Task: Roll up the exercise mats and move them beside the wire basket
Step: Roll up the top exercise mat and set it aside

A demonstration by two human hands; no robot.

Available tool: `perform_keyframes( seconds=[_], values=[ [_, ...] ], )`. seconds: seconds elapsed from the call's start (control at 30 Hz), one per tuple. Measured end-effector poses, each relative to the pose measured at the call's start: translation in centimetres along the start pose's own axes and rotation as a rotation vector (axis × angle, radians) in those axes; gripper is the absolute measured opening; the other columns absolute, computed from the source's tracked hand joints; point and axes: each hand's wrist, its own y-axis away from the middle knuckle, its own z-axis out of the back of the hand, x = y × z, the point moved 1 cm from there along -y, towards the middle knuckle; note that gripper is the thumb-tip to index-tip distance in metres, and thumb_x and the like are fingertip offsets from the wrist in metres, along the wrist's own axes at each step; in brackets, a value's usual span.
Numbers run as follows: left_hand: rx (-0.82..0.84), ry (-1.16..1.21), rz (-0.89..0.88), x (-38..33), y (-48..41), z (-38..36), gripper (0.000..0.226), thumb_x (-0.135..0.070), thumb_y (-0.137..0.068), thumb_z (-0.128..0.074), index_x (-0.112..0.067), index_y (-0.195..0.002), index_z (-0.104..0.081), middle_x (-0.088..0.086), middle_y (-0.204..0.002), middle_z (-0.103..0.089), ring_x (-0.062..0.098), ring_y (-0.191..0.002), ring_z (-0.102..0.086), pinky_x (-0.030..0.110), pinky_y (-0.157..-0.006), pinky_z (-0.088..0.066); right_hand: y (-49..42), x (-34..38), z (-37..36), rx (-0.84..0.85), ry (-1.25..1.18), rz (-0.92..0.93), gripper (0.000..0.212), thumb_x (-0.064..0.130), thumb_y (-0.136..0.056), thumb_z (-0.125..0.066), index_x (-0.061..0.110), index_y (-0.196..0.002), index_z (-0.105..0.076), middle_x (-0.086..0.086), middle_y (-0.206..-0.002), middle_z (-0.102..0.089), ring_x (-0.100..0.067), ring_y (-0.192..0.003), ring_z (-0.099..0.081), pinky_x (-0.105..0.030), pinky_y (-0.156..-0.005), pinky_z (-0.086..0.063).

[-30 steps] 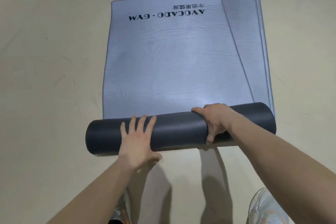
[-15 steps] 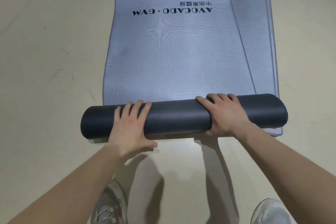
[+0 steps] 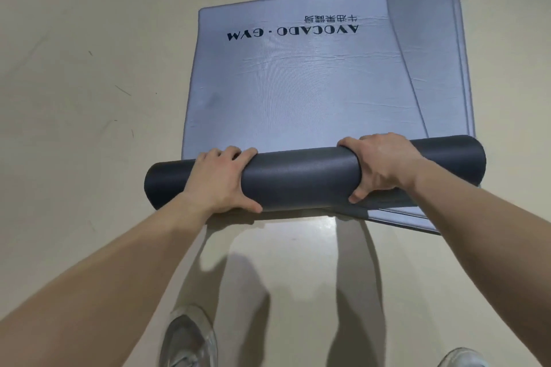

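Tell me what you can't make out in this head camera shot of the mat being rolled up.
- Wire basket: nowhere in the head view, so its direction is unknown.
- Lower mats: far ends cut off by the top edge; the count in the stack is unclear.
- Fingertips of the left hand and right hand: curled behind the roll.
- Small characters above the logo: upside down, too small to read.

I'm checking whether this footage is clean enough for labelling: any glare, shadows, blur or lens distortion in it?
Head view: a small bright glare spot on the floor just below the rolled mat; soft shadows of both arms fall on the floor toward the shoes; the mat's printed lettering is sharp, though upside down; wide-angle stretch enlarges the forearms at the bottom corners; left hand and right hand are crisp.
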Motion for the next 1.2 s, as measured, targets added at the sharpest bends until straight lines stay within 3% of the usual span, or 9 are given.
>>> perform_keyframes(
  seconds=[0.13,0.33,0.47,0.57,0.63,0.77,0.87,0.97,1.2],
  values=[
    [0.272,0.161,-0.025,-0.8,3.6,-1.1,0.122,-0.085,-0.05,-0.076,-0.04,-0.154,-0.03,-0.007,-0.136,-0.056,0.024,-0.114,-0.057,0.043,-0.097,-0.048,2.9,1.8,-2.1,0.22,-0.09,0.031,0.114,0.079,-0.042,-0.083,0.044,-0.141,-0.038,0.006,-0.122,-0.064,-0.024,-0.11,-0.06,-0.042,-0.098,-0.049],
    [0.414,0.264,0.036,-0.8,3.1,-0.7,0.124,-0.081,-0.046,-0.082,-0.044,-0.153,-0.031,-0.009,-0.14,-0.056,0.023,-0.124,-0.056,0.045,-0.105,-0.044,9.2,4.0,-9.3,-0.176,-0.041,-0.035,0.148,0.087,-0.048,-0.073,0.031,-0.162,0.002,-0.015,-0.162,-0.018,-0.038,-0.15,-0.016,-0.055,-0.124,-0.006],
    [0.077,0.053,0.075,-3.3,6.9,-2.0,0.096,-0.076,-0.08,-0.061,-0.04,-0.159,-0.021,0.004,-0.162,-0.035,0.032,-0.145,-0.037,0.058,-0.121,-0.021,8.6,4.9,-9.8,-0.041,-0.006,-0.045,0.155,0.088,-0.054,-0.073,0.033,-0.153,0.033,-0.017,-0.167,0.019,-0.042,-0.154,0.018,-0.063,-0.12,0.009],
    [0.062,-0.015,0.086,-5.5,9.7,-4.5,0.118,-0.084,-0.081,-0.049,-0.029,-0.16,0.02,0.015,-0.168,0.023,0.044,-0.155,0.013,0.062,-0.123,0.0,5.4,3.8,-6.4,-0.053,-0.048,-0.033,0.149,0.087,-0.05,-0.075,0.038,-0.158,0.015,-0.011,-0.168,-0.004,-0.035,-0.156,0.001,-0.06,-0.123,-0.001],
    [0.087,-0.068,0.103,-5.3,8.4,-5.2,0.141,-0.088,-0.068,-0.061,-0.029,-0.153,0.035,0.012,-0.164,0.034,0.043,-0.153,0.023,0.062,-0.122,0.005,4.1,3.4,-5.1,-0.042,-0.061,-0.015,0.146,0.083,-0.05,-0.077,0.038,-0.159,0.009,-0.01,-0.166,-0.008,-0.033,-0.155,-0.002,-0.06,-0.122,-0.003],
    [-0.056,-0.025,0.065,-2.7,3.7,-3.8,0.133,-0.08,-0.063,-0.073,-0.033,-0.16,0.005,0.007,-0.17,-0.011,0.035,-0.155,-0.015,0.057,-0.125,-0.014,4.0,5.0,-6.8,-0.272,0.041,-0.054,0.127,0.052,-0.065,-0.084,0.028,-0.161,-0.005,-0.018,-0.163,-0.02,-0.041,-0.15,-0.018,-0.065,-0.118,-0.014],
    [-0.03,0.007,-0.014,-1.0,1.2,-2.2,0.126,-0.081,-0.055,-0.071,-0.037,-0.156,-0.01,-0.002,-0.158,-0.034,0.026,-0.142,-0.038,0.049,-0.12,-0.027,2.2,4.4,-6.4,-0.359,0.059,-0.019,0.118,0.059,-0.055,-0.084,0.028,-0.152,-0.025,-0.012,-0.145,-0.047,-0.038,-0.132,-0.046,-0.061,-0.109,-0.033],
    [0.052,0.083,-0.05,-0.2,-0.6,0.3,0.123,-0.08,-0.053,-0.073,-0.038,-0.154,-0.018,-0.007,-0.144,-0.049,0.022,-0.127,-0.051,0.045,-0.11,-0.04,0.7,2.9,-3.3,-0.24,0.042,0.019,0.11,0.074,-0.052,-0.074,0.036,-0.144,-0.029,-0.003,-0.133,-0.055,-0.032,-0.116,-0.056,-0.051,-0.101,-0.041],
    [0.444,0.293,0.01,-0.6,4.7,-0.7,0.124,-0.077,-0.048,-0.081,-0.046,-0.152,-0.02,-0.01,-0.143,-0.052,0.02,-0.121,-0.055,0.044,-0.105,-0.047,4.5,5.7,-2.8,0.123,-0.047,0.088,0.099,0.069,-0.051,-0.08,0.043,-0.137,-0.038,0.004,-0.112,-0.059,-0.024,-0.1,-0.061,-0.042,-0.09,-0.051]
  ],
)
